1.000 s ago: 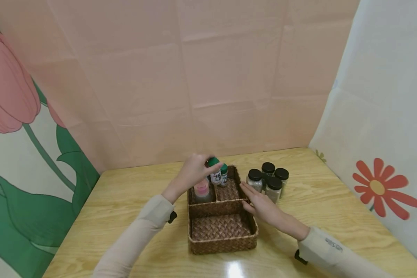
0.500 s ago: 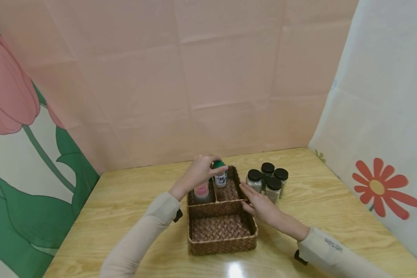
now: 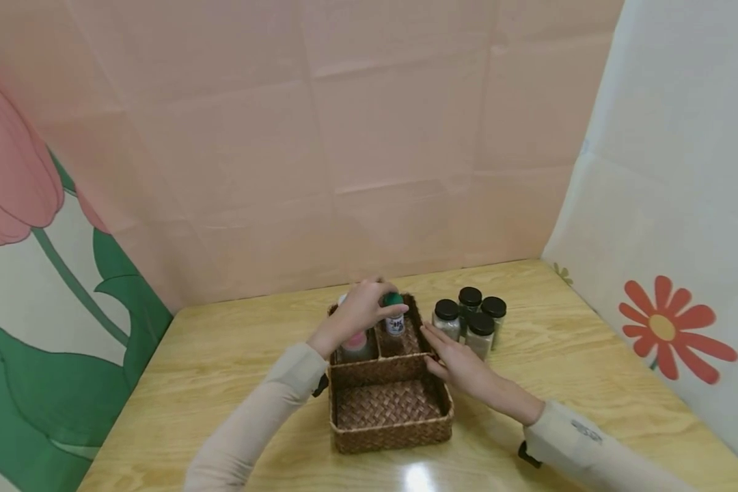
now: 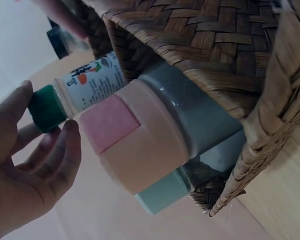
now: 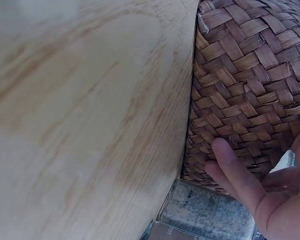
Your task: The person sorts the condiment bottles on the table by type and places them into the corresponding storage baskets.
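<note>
Here on my head view, the left hand has its fingers pinching the green cap of a white-labelled spice jar, just above and right of the frame's centre bottom. That jar is in the rear right compartment of a brown wicker basket; whether its base touches the floor in there, I can't tell. The right hand holds nothing: I've got its fingers nearly straight, laid against the basket's right outer wall.

Over to my left wrist view: a peach-lidded container with a pink flap fills the centre, right beside the spice jar, and a mint-green cap pokes out below it.

Moving outward on the head view, four black-lidded glass jars stand clustered right of the basket, close to the right fingers. Everything's on a pale wood bench. Behind it, a pinkish backdrop, a big tulip print at far left, a red flower print at right.
</note>
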### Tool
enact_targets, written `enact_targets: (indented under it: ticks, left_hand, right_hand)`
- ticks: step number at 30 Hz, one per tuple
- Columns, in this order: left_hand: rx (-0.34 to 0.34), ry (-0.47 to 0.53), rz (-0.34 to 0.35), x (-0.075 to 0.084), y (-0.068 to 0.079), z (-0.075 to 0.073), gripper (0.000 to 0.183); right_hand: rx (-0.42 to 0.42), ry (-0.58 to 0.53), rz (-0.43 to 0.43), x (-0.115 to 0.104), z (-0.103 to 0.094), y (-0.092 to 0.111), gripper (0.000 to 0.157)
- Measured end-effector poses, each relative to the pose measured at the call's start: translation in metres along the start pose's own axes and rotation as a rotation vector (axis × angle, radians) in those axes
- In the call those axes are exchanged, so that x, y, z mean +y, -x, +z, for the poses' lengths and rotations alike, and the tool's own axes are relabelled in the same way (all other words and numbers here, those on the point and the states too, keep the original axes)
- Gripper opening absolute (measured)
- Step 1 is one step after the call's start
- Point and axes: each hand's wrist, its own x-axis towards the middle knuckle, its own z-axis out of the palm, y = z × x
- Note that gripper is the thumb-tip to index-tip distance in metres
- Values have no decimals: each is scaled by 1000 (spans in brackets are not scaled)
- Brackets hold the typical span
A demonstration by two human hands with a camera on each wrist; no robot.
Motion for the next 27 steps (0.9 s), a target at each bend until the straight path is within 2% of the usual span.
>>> enact_targets:
  ticks: [6, 16, 22, 27]
  left_hand:
    - [-67, 5, -43, 1, 0, 2, 46]
    - [-112, -58, -48, -2, -1, 13, 46]
    - [-103, -104, -16, -3, 1, 17, 42]
    - [-101, -103, 0, -4, 1, 18, 37]
  right_hand:
    - [13, 5, -10, 0, -1, 0, 58]
    - [3, -2, -3, -2, -1, 1, 58]
    - [-3, -10, 3, -2, -1, 2, 58]
    - [-1, -6, 0, -2, -1, 1, 57]
